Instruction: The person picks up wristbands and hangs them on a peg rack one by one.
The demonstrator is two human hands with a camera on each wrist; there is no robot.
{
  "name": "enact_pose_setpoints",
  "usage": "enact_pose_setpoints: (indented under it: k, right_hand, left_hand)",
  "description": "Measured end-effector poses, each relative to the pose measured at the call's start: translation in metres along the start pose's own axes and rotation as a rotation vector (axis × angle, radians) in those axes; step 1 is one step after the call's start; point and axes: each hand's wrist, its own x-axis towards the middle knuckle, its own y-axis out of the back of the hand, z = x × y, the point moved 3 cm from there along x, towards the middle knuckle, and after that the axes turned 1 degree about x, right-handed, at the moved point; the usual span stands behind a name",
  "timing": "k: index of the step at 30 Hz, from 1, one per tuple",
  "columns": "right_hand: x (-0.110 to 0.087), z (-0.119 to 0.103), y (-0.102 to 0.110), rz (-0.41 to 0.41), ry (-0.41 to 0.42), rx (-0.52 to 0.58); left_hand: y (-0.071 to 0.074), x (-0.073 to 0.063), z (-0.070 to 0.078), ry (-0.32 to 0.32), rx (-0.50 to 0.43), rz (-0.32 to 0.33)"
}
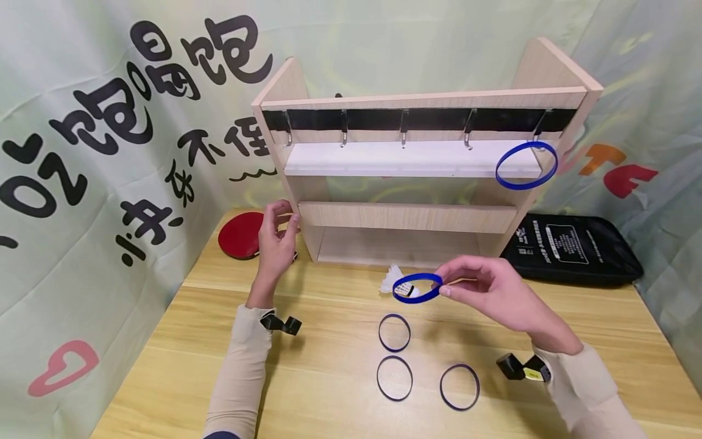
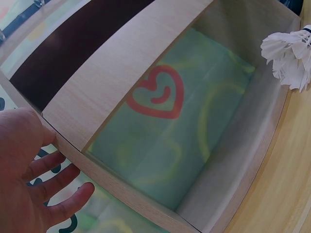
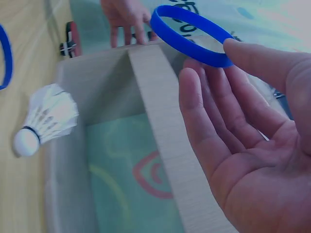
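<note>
Nearest rings: the lower-left ring (image 1: 396, 400) and the lower-right ring (image 1: 479, 388) lie flat and apart on the wooden table (image 1: 329, 366).
Next ring: the upper ring (image 1: 410, 333) lies flat just beyond the lower-left one.
Right hand (image 1: 490, 289): pinches the held ring (image 3: 182, 45) by its edge between thumb and fingers, raised before the wooden rack (image 1: 406, 216).
Shuttlecock (image 3: 51, 114): lies on its side along the rack's front; in the head view the held ring partly overlaps it.
Left hand (image 1: 278, 244): grasps nothing; its fingers are loosely extended, touching the rack's left side.
Red paddle (image 1: 240, 236): lies left of the rack, just beside that hand.
Black case (image 1: 573, 250): lies right of the rack.
Hooks (image 1: 404, 129): five in a row across a black strip (image 1: 373, 119); the hung ring (image 1: 518, 186) dangles from the rightmost.
Printed curtain (image 1: 439, 36): covers the back.
</note>
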Motion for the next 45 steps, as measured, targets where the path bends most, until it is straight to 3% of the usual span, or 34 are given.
enact_pose_setpoints:
  k: [5,17,26,32,36,40,45]
  right_hand:
    - [0.003,-0.012,0.006,0.088,0.072,0.016]
    - [0.015,-0.023,0.014,0.290,0.095,0.080]
    - [0.020,-0.041,0.021,0.419,0.140,0.219]
    - [0.026,-0.050,0.030,0.500,0.213,0.296]
    - [0.034,-0.051,0.038,0.541,0.276,0.354]
    - [0.041,-0.049,0.047,0.609,0.279,0.363]
    - [0.047,-0.046,0.054,0.636,0.326,0.473]
  left_hand:
    - [0.000,0.000,0.000,-0.009,-0.001,-0.002]
    - [0.000,0.000,0.001,-0.002,-0.006,-0.001]
    - [0.000,-0.001,-0.001,-0.013,-0.001,-0.013]
    - [0.001,0.000,-0.001,-0.010,-0.005,-0.010]
    - [0.001,0.000,-0.001,-0.010,-0.006,-0.008]
    - [0.000,0.000,-0.001,0.000,0.002,-0.007]
    - [0.000,-0.001,0.000,0.002,0.009,-0.009]
